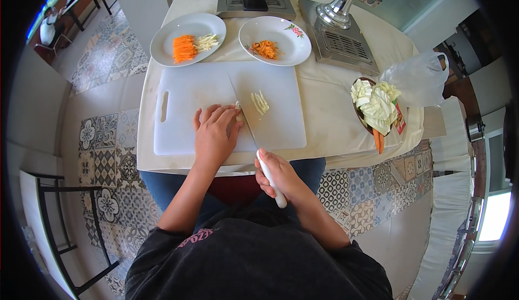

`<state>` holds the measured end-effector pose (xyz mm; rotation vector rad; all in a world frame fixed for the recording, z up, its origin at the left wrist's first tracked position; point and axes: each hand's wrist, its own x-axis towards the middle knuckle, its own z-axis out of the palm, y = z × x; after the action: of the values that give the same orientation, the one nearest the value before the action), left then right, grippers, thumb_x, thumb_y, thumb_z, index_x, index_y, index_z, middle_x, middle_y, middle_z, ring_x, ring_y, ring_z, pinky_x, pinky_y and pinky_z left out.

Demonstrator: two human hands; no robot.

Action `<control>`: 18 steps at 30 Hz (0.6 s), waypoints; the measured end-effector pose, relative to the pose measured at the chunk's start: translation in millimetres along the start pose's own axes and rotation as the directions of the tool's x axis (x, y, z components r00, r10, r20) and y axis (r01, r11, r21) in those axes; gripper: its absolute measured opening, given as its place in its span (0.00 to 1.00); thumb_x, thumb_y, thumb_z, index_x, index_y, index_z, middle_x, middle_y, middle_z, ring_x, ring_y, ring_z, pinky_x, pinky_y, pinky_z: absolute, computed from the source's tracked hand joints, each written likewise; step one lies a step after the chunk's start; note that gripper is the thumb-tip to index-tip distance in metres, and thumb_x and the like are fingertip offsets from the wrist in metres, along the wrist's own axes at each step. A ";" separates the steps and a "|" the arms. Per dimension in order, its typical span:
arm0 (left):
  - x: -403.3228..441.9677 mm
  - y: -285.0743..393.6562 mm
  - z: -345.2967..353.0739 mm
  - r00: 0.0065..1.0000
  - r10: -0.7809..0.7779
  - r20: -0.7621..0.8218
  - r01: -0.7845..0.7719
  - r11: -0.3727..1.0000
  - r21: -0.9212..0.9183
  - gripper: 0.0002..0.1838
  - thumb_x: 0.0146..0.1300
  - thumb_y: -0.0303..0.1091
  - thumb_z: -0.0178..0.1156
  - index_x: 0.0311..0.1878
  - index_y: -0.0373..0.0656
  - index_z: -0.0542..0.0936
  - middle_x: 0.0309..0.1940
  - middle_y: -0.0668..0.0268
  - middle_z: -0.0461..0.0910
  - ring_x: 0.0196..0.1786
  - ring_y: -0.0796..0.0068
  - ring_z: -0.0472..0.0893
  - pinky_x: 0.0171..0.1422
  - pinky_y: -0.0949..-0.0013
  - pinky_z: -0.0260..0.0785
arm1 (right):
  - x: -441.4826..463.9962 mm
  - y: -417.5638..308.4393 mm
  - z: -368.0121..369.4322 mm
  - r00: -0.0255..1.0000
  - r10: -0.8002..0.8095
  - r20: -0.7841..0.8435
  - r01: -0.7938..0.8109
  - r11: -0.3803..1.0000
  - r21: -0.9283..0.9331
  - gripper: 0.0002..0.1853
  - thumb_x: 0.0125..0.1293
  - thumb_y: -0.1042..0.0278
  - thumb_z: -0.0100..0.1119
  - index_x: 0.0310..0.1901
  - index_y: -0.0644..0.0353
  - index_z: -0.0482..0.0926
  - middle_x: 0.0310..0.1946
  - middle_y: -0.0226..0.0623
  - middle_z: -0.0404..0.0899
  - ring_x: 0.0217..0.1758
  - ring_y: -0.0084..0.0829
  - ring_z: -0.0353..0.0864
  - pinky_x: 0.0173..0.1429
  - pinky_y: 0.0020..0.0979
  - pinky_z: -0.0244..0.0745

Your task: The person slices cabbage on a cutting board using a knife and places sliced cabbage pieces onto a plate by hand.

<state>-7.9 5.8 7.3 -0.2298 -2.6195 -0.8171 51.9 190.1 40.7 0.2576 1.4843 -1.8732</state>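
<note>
My right hand [281, 176] is closed around the white handle of a kitchen knife [249, 127]. Its long blade points away from me across the white cutting board [184, 129]. Under the fingertips of my left hand [217, 129] a small pale vegetable piece [239, 115] is held down, right against the blade's left side. Mostly covered by those fingers, the piece's exact kind is unclear. To the right of the blade lies a small group of thin pale green-white strips [260, 102] on the board.
Behind the board stand a plate [159, 43] of carrot sticks and pale strips, and a flower-patterned plate [297, 45] with carrot pieces. Metal stands [346, 40] are at the back. At right are a bowl of cabbage [377, 105], carrots [378, 140] and a plastic bag [416, 78].
</note>
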 end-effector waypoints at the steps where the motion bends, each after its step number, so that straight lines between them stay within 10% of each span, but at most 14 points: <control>1: -0.2 0.4 0.3 1.000 -0.004 -0.001 0.004 1.000 0.001 0.14 0.64 0.38 0.68 0.52 0.51 0.84 0.55 0.73 0.84 0.64 0.63 0.76 0.77 0.43 0.53 | -0.6 1.5 -0.6 1.000 -0.006 0.006 0.006 1.000 0.000 0.23 0.82 0.41 0.39 0.41 0.55 0.69 0.18 0.27 0.66 0.12 0.19 0.63 0.16 0.23 0.60; 18: 0.8 -0.7 0.2 1.000 0.000 -0.011 0.000 0.999 -0.034 0.14 0.64 0.39 0.68 0.52 0.52 0.85 0.56 0.72 0.84 0.65 0.62 0.76 0.77 0.44 0.52 | -62.2 7.9 -6.7 0.989 0.145 0.016 -0.146 0.989 0.033 0.23 0.82 0.41 0.39 0.41 0.55 0.67 0.18 0.26 0.65 0.14 0.17 0.64 0.17 0.22 0.61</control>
<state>-8.9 5.4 7.1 -0.2341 -2.5973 -0.8609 99.9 221.0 67.5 0.3595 1.3869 -1.7814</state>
